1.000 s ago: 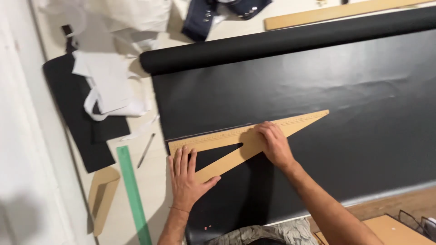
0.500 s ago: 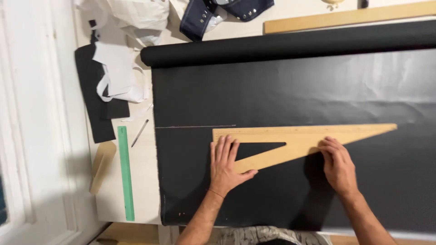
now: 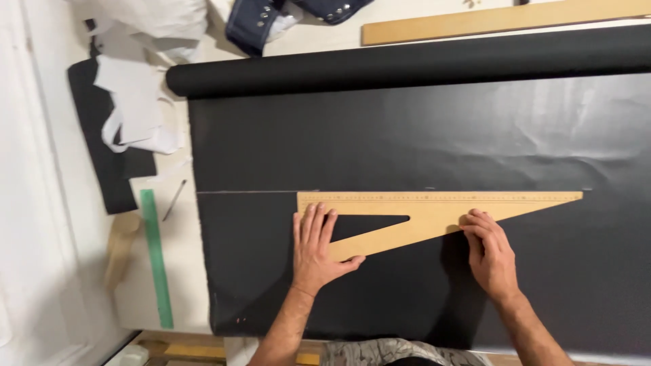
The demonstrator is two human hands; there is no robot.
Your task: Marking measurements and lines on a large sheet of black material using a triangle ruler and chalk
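Two hands: both bare, palms down, pressing one wooden set square flat onto black sheet material.
Set square (image 3: 434,215): pale wood, flat, long right triangle with a triangular cut-out; its straight graduated edge runs along the top, its point aimed at 3 o'clock.
Black sheet (image 3: 420,142): matte, smooth, faintly creased towards 2 o'clock; unrolled from a dark roll (image 3: 407,64) lying at 12 o'clock. A thin pale line crosses the sheet level with the square's top edge, towards 9 o'clock.
Left hand (image 3: 317,251): fingers spread wide and flat over the square's short end and its cut-out; grips nothing.
Right hand (image 3: 489,254): fingers together, tips resting on the square's lower sloped edge; grips nothing.
Relative position: square lies at 12 o'clock of both hands, touching the fingertips of each, spanning the gap between them.
Table (image 3: 183,271): pale top, showing at 9 o'clock of the sheet.
Surroundings: green strip ruler (image 3: 156,257) and small pencil-like tool (image 3: 174,200) at 9 o'clock; white paper scraps (image 3: 135,108) on dark cloth at 10 o'clock; long wooden straightedge (image 3: 502,19) at 12 o'clock.
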